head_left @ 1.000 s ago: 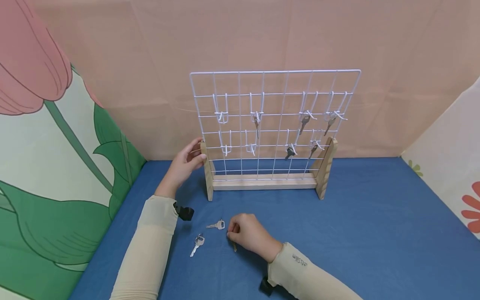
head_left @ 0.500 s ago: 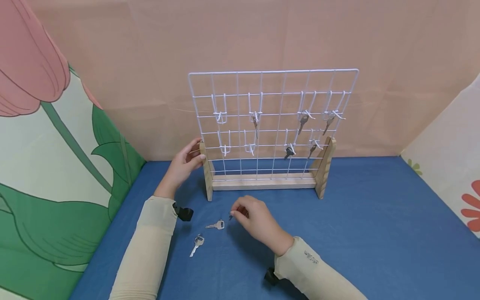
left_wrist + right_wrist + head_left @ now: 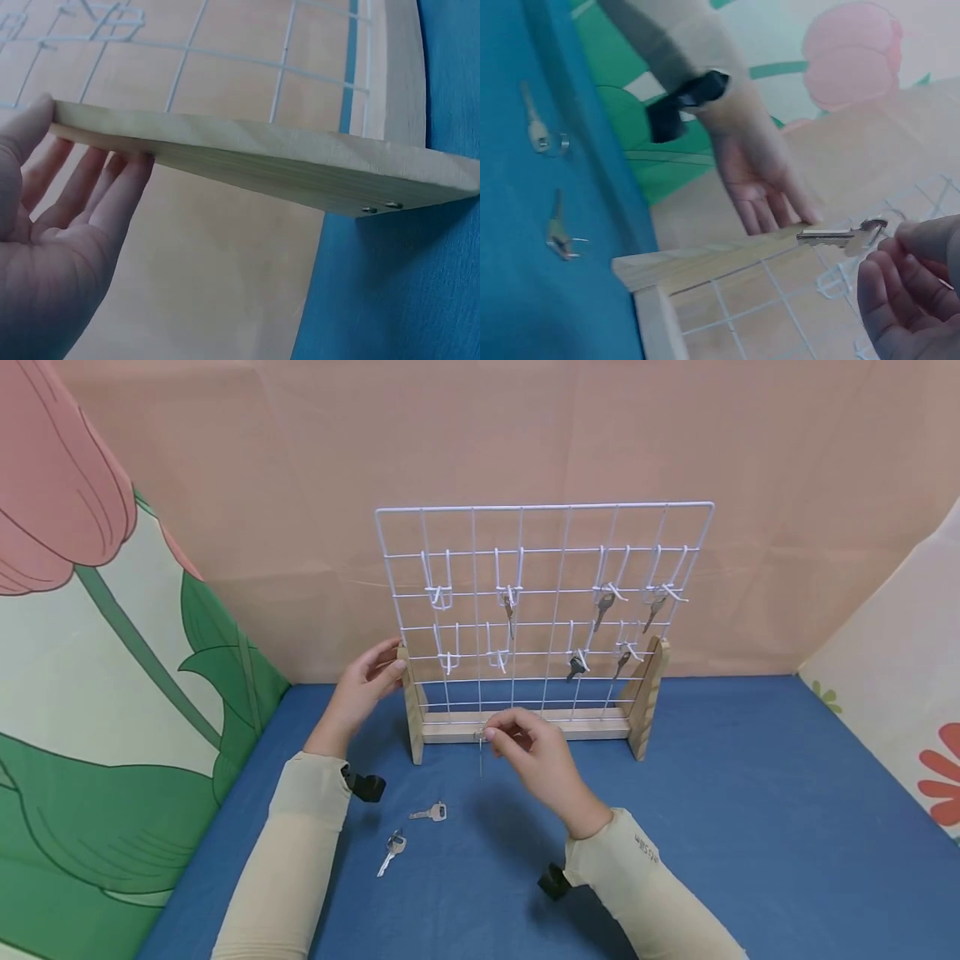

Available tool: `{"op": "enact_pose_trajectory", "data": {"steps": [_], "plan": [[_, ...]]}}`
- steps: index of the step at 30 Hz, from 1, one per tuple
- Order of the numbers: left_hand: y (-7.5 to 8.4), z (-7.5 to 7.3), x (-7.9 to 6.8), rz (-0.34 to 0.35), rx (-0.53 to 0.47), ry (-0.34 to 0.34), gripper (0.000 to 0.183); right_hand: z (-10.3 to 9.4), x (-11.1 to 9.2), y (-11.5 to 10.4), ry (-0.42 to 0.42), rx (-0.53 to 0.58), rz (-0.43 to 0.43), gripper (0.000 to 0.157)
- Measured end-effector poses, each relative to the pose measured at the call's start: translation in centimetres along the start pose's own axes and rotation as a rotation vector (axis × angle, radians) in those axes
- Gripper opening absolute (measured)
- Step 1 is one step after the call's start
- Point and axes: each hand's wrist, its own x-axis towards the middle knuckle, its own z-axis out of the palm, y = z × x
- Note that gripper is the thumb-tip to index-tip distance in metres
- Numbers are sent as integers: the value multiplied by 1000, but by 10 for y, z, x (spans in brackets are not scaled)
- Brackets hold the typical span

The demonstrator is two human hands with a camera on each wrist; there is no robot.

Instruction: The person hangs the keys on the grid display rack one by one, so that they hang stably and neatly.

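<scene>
A white wire grid rack [image 3: 544,507] with hooks stands in a wooden base. My left hand [image 3: 356,697] grips the rack's left wooden side [image 3: 247,142], thumb along one edge and fingers against the outer face. My right hand [image 3: 540,760] pinches a small ring between thumb and index finger, and a silver key [image 3: 840,238] dangles from it in front of the base bar. Seen from the head, that key is nearly edge-on. Two more keys lie on the cloth: one silver key [image 3: 431,811] and, nearer, another silver key [image 3: 392,853].
Several keys hang on hooks of the grid, such as a dark key [image 3: 575,667] at lower right and a key [image 3: 604,606] above it. Blue cloth [image 3: 750,810] covers the table. A flower-printed panel [image 3: 112,693] stands at left, a tan backdrop [image 3: 262,485] behind.
My right hand has lifted a key off the cloth and carried it up and forward toward the rack. The left hand keeps its hold on the wooden side.
</scene>
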Motion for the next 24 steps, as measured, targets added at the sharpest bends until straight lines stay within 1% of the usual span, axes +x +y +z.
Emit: {"op": "enact_pose_trajectory", "data": {"steps": [6, 11, 16, 19, 24], "plan": [[-2, 1, 1, 9, -33, 2, 58, -9, 19, -1, 88, 137, 7, 13], [0, 2, 0, 17, -18, -6, 58, -13, 32, 1, 169, 196, -4, 14], [2, 2, 0, 5, -15, -2, 58, -13, 43, 7, 229, 218, 11, 17], [1, 1, 1, 5, -11, 2, 58, -14, 50, 12, 253, 226, 20, 16], [-2, 2, 0, 10, -9, 5, 60, -13, 60, 17, 261, 208, 26, 14]]}}
